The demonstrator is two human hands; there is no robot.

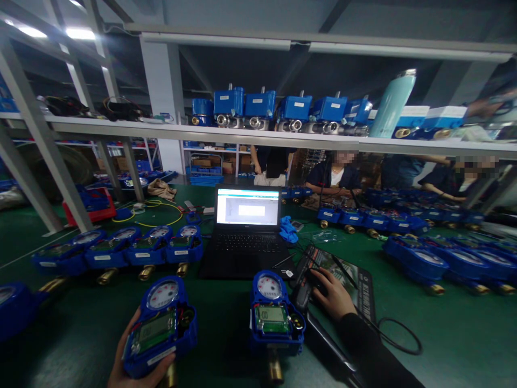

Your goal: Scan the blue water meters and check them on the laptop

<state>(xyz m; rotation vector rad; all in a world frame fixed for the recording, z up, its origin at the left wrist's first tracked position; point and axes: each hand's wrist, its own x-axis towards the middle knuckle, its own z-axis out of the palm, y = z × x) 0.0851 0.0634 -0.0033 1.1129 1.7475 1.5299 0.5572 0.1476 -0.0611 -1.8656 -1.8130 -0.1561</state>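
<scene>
My left hand (155, 372) is closed around a blue water meter (188, 337) with a round dial, an exposed green circuit board and a small display. Beside it, a second water meter (277, 339) stands on the table, its display lit with digits and its brass fitting toward me. My right hand (333, 293) rests over a dark computer mouse (319, 283) on a printed mouse pad (365, 293). Between that hand and the second meter lies a black handheld device (323, 337). An open laptop (247, 240) with a bright screen sits straight ahead.
Rows of blue meters (143, 250) line the left, with more meters (452, 261) at right. A red bin (91, 207) and yellow cable (161, 221) lie back left. Overhead, a shelf (226, 134) carries boxed blue units and a teal bottle (393, 105). Several people sit or stand beyond.
</scene>
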